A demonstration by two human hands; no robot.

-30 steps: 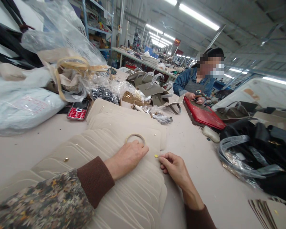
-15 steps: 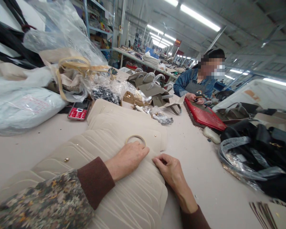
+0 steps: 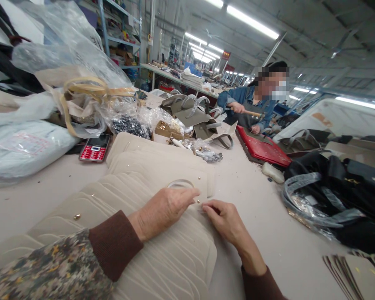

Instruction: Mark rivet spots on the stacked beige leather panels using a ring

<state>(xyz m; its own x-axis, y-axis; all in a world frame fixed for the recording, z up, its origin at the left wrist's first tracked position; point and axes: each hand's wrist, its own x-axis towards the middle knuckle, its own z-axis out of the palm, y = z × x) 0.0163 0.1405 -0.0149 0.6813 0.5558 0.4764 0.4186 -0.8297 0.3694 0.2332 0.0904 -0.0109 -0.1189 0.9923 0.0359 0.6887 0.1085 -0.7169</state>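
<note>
Right hand (image 3: 223, 218) pinches a thin piece (image 3: 201, 211) beside a stud (image 3: 198, 201); left hand (image 3: 165, 208) near the ring (image 3: 180, 181), hold unclear. Fine work on the panels (image 3: 162, 162), seemingly, needing steadiness.

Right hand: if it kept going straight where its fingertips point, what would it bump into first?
Probably the left hand, just ahead over the beige panels, though depth is hard to judge.

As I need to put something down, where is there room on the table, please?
Mostly bare table: between the right hand and black bags; between the white bundle and beige panels. Crowded: beyond the panels, with plastic-wrapped parts.
</note>
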